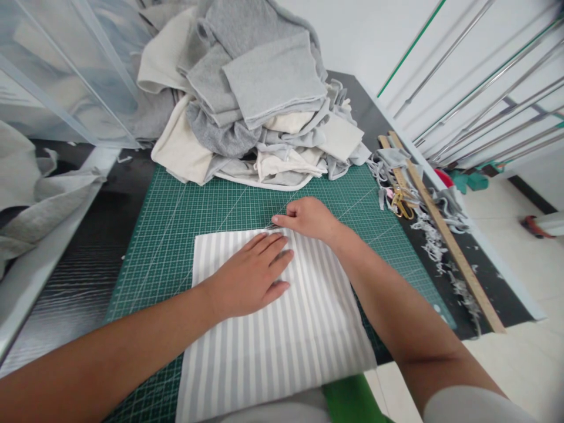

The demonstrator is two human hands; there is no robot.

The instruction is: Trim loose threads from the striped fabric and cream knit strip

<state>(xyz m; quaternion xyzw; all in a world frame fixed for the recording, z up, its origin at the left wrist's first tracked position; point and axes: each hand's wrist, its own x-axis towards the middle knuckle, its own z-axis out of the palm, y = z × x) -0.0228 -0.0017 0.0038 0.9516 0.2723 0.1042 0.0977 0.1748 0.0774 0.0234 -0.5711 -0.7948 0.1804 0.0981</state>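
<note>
Left hand (253,275) lies flat on striped fabric (282,329); right hand (308,218) pinches its far edge

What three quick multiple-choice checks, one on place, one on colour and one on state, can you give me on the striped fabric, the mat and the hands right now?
1. Where does the striped fabric lie?
A. On the wooden ruler
B. On the cutting mat
C. On top of the fabric pile

2. What colour is the cutting mat?
A. Green
B. Blue
C. Red

3. How is the left hand placed?
A. Raised above the table
B. Gripping the scissors
C. Flat, palm down on the striped fabric

Answers:
1 B, the fabric lies spread on the gridded mat, in front of the fabric pile.
2 A, the mat is green with pale grid lines.
3 C, its fingers are spread on the stripes, while the right hand pinches at the fabric's far edge.
</note>
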